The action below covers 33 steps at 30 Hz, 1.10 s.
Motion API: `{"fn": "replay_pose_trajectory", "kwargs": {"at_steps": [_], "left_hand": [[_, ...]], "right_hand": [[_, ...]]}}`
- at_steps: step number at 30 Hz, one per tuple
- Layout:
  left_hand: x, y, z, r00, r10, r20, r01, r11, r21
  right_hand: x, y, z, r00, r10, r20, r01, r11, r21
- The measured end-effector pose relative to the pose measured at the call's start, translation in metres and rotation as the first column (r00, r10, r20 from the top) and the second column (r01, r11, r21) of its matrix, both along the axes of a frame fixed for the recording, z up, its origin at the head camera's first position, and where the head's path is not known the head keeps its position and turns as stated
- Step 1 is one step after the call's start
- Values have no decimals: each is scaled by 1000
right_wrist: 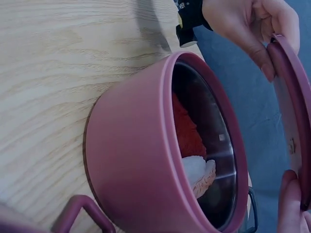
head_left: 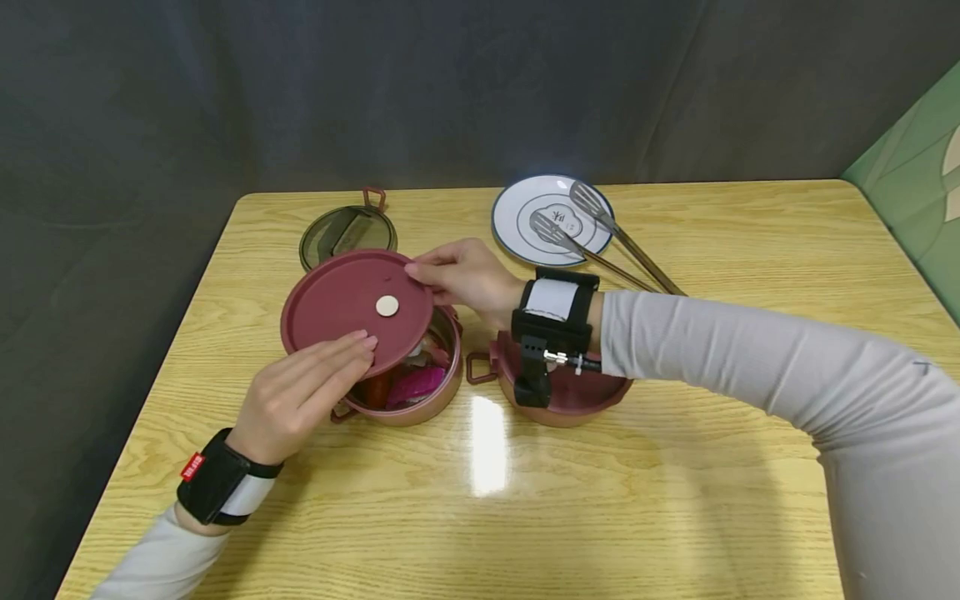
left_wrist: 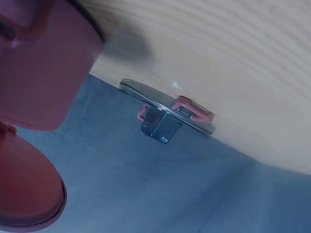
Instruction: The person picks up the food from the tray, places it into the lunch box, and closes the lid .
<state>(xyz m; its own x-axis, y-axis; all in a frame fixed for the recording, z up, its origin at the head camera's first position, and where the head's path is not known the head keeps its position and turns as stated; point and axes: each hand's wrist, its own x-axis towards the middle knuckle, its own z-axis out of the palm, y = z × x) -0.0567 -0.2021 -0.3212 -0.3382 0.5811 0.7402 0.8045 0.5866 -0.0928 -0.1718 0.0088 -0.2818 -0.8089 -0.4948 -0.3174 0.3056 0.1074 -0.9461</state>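
Note:
A round dark-pink lid (head_left: 341, 304) with a pale knob dot is held tilted over a pink pot (head_left: 427, 410) in the head view. My left hand (head_left: 288, 400) grips the lid's near edge, fingers on top and the thumb beneath, as the right wrist view shows. At the far right edge, my right hand (head_left: 476, 279) pinches the lid between thumb and fingers. Through the uncovered side of the pot show a magenta item (head_left: 417, 383), a red item (right_wrist: 187, 128) and a white, rounded item (right_wrist: 194, 167). The lid hides the rest.
A second pink pot (head_left: 562, 418) stands to the right, partly under my right wrist. Behind the lid lies a glass lid (head_left: 360, 218) with a dark handle. A blue-rimmed white plate (head_left: 517, 225) at the back carries two slotted turners (head_left: 630, 250), their handles reaching rightward onto the table.

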Motion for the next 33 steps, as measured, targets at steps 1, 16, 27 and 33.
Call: {"fn": "replay_pose_trajectory", "kwargs": {"at_steps": [1,16,27,33], "left_hand": [[0,0,-1,1000,2,1,-2,1000,-1],[9,-19,13,677,-65,733,-294,889,350],[0,-44,7,115,-811,574,-694,347,630],[5,-40,1,166,-718,676,-717,382,583]], "right_hand": [[0,0,0,1000,-4,0,4,1000,4],[-12,10,-6,999,-30,-24,30,999,27],[-8,8,-14,999,14,-40,-13,1000,13],[-4,7,-17,997,33,-65,-28,997,70]]}}
